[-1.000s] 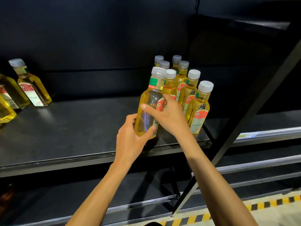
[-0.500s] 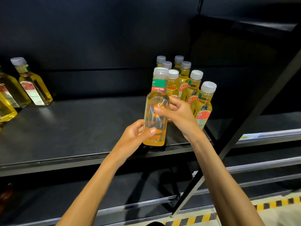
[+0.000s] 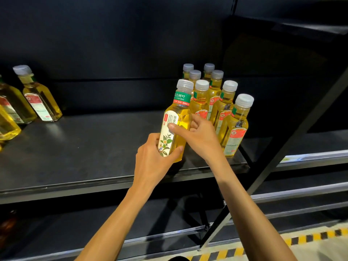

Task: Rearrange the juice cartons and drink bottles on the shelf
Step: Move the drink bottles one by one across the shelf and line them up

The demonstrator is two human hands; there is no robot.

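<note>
Both hands grip one bottle [image 3: 177,117] at the front of the shelf [image 3: 84,147]. It leans a little, label forward; its base seems to sit on the shelf, though the left hand [image 3: 152,159] hides that spot. That hand's fingers [image 3: 150,138] are curled round the bottle's lower part, thumb across the front. The right hand [image 3: 199,136] wraps the bottle's middle from the right, one finger laid over the label. A cluster [image 3: 224,110] of capped yellow bottles stands just right of and behind the bottle. Other bottles [image 3: 39,97] stand well to its left
</note>
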